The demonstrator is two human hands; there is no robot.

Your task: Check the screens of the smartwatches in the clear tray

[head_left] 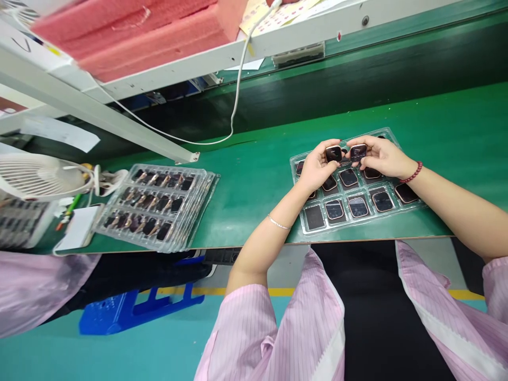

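Note:
My left hand (318,165) grips a dark, square, watch-like piece with a gold rim (333,154) by its edges. Close beside it, my right hand (379,155) pinches a second gold-rimmed watch-like piece (358,152) between thumb and fingers. Both are raised over a clear plastic tray (305,228), whose square compartments hold several similar dark pieces, among them a watch-like piece (358,206) in the front row. At the tray's front left corner, one compartment (315,217) shows a dark square without a gold rim. My hands and forearms cover parts of the back rows.
On the left stands a stack of clear trays (154,206) filled with dark parts. Beyond it are a white fan (43,172) and a person's pink sleeve (35,291). A white shelf frame (130,84) with red foam (159,37) and a hanging cable (237,100) spans the green bench (246,180).

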